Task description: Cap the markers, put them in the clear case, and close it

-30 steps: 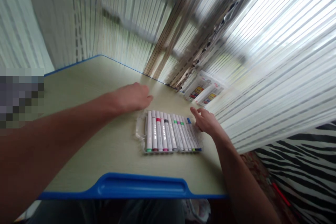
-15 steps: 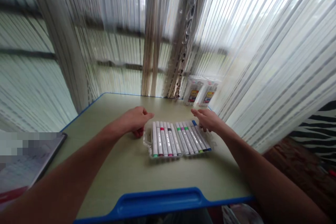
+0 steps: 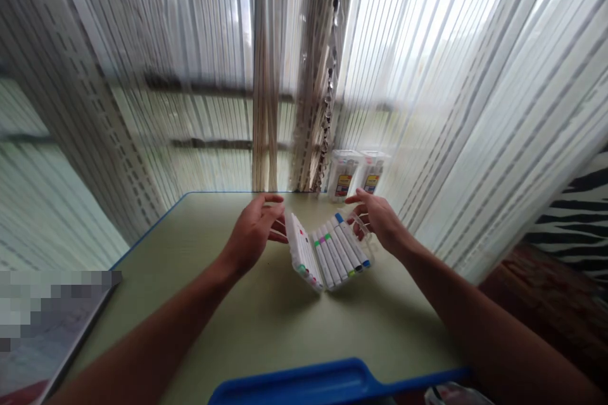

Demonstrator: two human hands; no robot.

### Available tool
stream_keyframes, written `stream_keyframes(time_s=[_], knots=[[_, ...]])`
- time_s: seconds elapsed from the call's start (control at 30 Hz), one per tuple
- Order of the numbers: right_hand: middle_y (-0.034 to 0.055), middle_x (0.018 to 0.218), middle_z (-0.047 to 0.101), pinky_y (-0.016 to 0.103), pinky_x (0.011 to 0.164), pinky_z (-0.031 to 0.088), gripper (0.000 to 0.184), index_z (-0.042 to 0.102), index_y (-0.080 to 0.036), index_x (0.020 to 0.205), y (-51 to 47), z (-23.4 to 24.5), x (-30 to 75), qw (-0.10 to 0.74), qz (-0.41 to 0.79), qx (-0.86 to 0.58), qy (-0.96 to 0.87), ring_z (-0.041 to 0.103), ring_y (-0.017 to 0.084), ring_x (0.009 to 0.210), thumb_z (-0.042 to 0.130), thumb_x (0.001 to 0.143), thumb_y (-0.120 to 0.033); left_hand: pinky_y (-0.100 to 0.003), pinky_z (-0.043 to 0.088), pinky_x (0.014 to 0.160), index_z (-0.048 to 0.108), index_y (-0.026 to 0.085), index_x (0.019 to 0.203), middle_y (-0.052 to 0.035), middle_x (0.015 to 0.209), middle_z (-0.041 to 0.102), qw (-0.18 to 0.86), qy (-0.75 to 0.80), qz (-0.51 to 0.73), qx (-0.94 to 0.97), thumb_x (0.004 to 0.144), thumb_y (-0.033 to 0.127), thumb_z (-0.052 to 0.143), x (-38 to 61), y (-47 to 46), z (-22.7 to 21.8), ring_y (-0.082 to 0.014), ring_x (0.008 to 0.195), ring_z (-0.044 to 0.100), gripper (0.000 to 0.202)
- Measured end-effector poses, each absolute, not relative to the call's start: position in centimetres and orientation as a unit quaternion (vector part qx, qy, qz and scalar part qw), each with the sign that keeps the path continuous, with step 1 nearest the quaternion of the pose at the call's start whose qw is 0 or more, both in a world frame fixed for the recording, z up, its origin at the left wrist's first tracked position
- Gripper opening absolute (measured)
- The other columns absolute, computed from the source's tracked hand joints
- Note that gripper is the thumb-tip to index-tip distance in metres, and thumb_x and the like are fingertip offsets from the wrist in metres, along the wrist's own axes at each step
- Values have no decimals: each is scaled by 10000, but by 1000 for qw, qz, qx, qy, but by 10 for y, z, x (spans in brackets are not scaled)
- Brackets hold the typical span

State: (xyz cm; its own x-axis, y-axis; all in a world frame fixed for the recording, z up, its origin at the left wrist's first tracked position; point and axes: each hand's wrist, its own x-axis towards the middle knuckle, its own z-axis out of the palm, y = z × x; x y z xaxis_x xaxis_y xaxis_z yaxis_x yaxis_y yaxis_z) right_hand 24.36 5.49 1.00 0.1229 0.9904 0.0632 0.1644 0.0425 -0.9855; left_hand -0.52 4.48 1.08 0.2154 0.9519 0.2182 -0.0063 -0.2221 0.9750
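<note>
A clear plastic marker case [image 3: 304,266] stands half folded on its spine, its two halves tilted up in a V. White markers [image 3: 335,259] with green, purple, blue and other coloured ends lie in rows inside it. My left hand [image 3: 256,228] is at the outer face of the steeper left half, its fingers stretched and apart. At the right half's end, my right hand [image 3: 377,221] has its fingers bent around the clear handle [image 3: 361,224], with thumb and forefinger reaching above. Some right fingertips are partly hidden by the case.
Two more clear marker cases [image 3: 344,177] stand upright at the back of the pale table [image 3: 228,329], near the curtain [image 3: 213,107]. A blue tray edge [image 3: 294,386] runs along the front. A dark-edged flat object [image 3: 90,323], partly blurred out, is at left.
The marker case lay spread flat; its left half has swung up steeply and its right half tilts up. My left hand's fingers have spread, and my right fingers have moved to the handle.
</note>
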Motion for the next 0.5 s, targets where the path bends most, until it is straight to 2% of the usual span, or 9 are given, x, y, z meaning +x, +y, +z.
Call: stream_keyframes(time_s=[0.2,0.4,0.5], knots=[[31,683,612,234,450,431,417,588,-140,982,47,7,233,545,410,-485,-547,569,136,493,424,888,-511,-361,586,696,450,173,1131,-46,926,599,475,329,521,628,836,302,552,6,30,2,-173,793,641,338],[56,791,654,246,521,475,372,600,-157,994,32,7,220,549,406,-440,-583,628,160,617,442,894,-479,-307,565,745,501,199,1105,-67,1016,623,373,351,485,709,779,288,656,13,22,-6,-181,904,638,371],[77,852,676,268,560,503,366,604,-152,998,25,6,215,543,420,-410,-601,651,175,663,455,899,-472,-299,562,755,521,201,1077,-72,1033,635,359,350,472,725,771,322,677,16,22,-8,-183,923,642,364]])
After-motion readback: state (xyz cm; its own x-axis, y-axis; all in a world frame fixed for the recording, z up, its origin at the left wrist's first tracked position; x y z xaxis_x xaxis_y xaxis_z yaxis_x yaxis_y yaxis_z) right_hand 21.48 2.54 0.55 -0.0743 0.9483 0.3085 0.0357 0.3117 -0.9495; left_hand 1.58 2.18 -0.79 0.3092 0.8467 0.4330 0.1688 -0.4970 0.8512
